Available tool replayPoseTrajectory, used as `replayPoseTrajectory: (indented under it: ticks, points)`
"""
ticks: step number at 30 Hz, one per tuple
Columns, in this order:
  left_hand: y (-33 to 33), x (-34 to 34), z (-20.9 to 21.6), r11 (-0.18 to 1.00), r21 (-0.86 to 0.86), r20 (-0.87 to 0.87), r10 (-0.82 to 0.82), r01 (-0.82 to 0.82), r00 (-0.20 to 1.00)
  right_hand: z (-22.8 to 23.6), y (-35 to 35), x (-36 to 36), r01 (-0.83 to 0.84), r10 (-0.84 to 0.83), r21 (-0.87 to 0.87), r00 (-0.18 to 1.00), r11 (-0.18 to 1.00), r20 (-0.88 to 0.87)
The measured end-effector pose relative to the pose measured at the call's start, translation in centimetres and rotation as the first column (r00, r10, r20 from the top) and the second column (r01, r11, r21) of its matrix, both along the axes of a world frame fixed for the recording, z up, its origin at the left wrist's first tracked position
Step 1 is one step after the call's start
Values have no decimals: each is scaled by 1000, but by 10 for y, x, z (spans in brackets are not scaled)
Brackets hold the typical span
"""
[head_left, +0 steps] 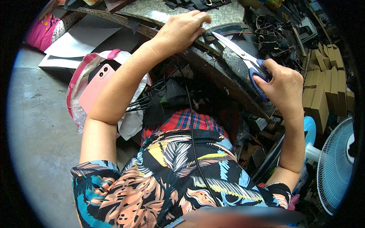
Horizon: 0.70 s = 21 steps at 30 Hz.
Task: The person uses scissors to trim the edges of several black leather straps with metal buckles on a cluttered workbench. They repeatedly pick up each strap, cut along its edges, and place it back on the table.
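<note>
My right hand [283,85] grips a pair of scissors [243,55], its fingers in the blue handles. The silver blades point up and left toward my left hand. My left hand [186,30] is over the edge of the worktable [152,28], fingers curled together; whatever they hold, if anything, is too small or hidden to name. Close to its fingertips and the scissor tips, a dark curved strip [232,28] lies on the table.
Black straps [266,36] with small fittings are heaped at the right of the table. Brown cardboard pieces [323,83] and a fan [336,163] stand at the right. At the left are a bag with a pink rim [74,83], a pink phone [97,85] and white sheets [81,40]. A black cable [192,125] crosses my lap.
</note>
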<state>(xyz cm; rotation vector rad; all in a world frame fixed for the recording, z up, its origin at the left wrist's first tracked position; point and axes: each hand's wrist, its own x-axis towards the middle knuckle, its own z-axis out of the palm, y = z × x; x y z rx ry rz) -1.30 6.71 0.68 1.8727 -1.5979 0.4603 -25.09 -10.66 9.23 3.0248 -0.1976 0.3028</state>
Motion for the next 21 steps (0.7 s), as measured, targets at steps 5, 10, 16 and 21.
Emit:
replayPoseTrajectory:
  ticks: [5,10,16,21]
  points:
    - [-5,5,8,980,199,15,14,-17,1000,8,2,6,59,-58,9,995,998,-75]
    - [-16,7,15,964,258,41,60,-69,997,24,-4,5,68,-66,34,997,997,-35]
    - [-24,9,15,961,265,193,26,-77,981,15,-5,13,62,-62,-4,993,998,-104]
    - [-26,5,8,989,138,181,26,-51,983,10,0,11,-11,3,-97,996,995,-84]
